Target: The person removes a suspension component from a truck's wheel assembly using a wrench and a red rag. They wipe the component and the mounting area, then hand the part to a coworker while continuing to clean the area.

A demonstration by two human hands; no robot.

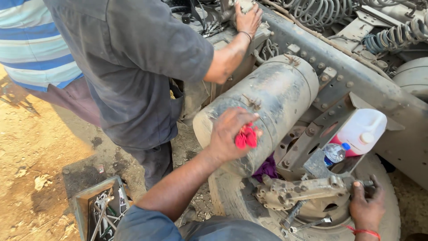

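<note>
Nearest us, a toolbox (100, 209) of wrenches sits on the dirt at lower left. Our left hand (229, 134) presses a red rag (246, 136), fingers closed on it, against the dusty cylindrical tank (272, 98), whose long axis runs up-right along the truck frame (356, 80). Our right hand (366, 206) grips a metal bracket (303, 189).
</note>
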